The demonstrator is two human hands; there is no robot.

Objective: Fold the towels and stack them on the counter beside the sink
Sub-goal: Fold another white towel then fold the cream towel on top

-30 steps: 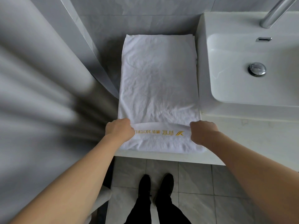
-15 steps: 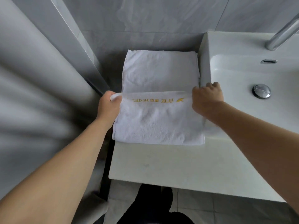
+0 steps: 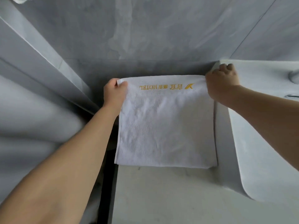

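White towel (image 3: 165,126) lies folded on the desk (image 3: 161,194), its far edge at the grey tiled wall (image 3: 145,29), its right edge just beside the sink (image 3: 262,126). Gold embroidery runs along the far band, upside-down from this view: a chevron-like logo (image 3: 189,86), two groups of characters (too small to read) and the word "HOTEL". Left hand (image 3: 114,92): grip closed, thumb and fingers pinching the towel's far left corner. Right hand (image 3: 222,82): fingers curled over the far right corner, grip closed on the towel. Both forearms reach forward from the near edge. Part of a metal faucet (image 3: 293,75) shows at the right margin.
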